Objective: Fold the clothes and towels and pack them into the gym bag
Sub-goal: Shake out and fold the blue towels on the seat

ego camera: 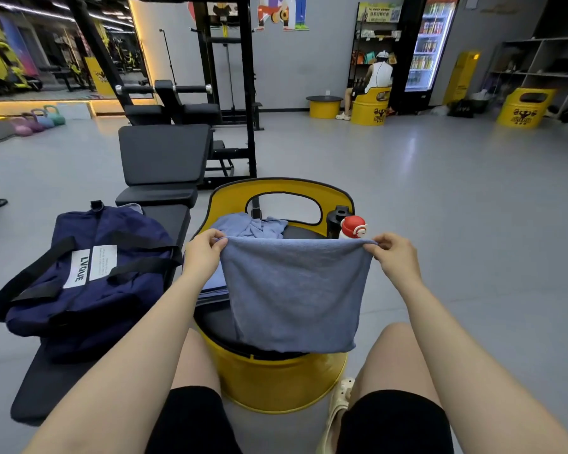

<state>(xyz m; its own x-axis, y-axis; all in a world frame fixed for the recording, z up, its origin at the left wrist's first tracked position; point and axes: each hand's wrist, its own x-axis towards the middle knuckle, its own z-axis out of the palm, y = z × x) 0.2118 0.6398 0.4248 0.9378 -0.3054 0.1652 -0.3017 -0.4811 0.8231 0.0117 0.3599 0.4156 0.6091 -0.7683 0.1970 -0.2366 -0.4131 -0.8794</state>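
Grey gym flooring stretches behind a yellow drum seat (269, 381), and that seat is where the work goes on. A blue towel (292, 296) hangs over its black cushion, stretched flat by its top edge: the left hand (204, 253) pinches the top left corner between thumb and fingers, and the right hand (395, 253) pinches the top right corner the same way. The cloth drops straight down, its lower edge just reaching the seat's front rim. It looks doubled over already, though I cannot tell how many layers it has.

On the seat behind the towel lies a crumpled light blue garment (251, 226), not yet folded. On the seat's left side, half hidden by the left forearm, sits what seems to be a flat folded piece (212, 286) — probably one item done. At the seat's back right corner stand a black bottle (336, 221) and a white bottle with a red cap (353, 227).

Left of the seat, on a black bench (164, 221), rests the navy gym bag (89, 273); its top looks closed, and nothing shows inside it.

My judgement: the task is early to midway — one towel in mid-fold, one garment waiting, and all the packing still to do.
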